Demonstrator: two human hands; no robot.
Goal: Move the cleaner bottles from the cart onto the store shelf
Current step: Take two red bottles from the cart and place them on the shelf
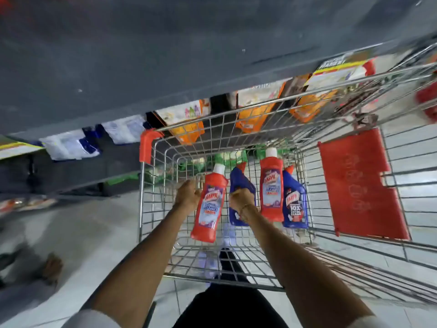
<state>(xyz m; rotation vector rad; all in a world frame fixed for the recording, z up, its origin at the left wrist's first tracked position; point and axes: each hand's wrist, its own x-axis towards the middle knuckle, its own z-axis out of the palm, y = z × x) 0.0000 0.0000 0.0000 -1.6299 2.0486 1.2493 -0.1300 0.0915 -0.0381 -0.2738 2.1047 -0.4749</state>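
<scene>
I look down into a wire shopping cart (146, 209). Inside it, my left hand (188, 194) grips a red cleaner bottle (208, 209) with a white cap. My right hand (241, 200) is closed on a blue cleaner bottle (238, 178) with a red spout. A second red bottle (272, 185) and a second blue bottle (294, 204) lie side by side on the cart floor to the right of my hands. The dark grey store shelf (118, 67) runs across the top of the view, above and beyond the cart.
Orange refill pouches (189, 131) and white packs (71, 145) hang on lower shelves behind the cart. The cart's red child-seat flap (357, 183) lies to the right. Pale floor tiles (94, 233) stretch left. Another person's hand (52, 266) shows at the lower left.
</scene>
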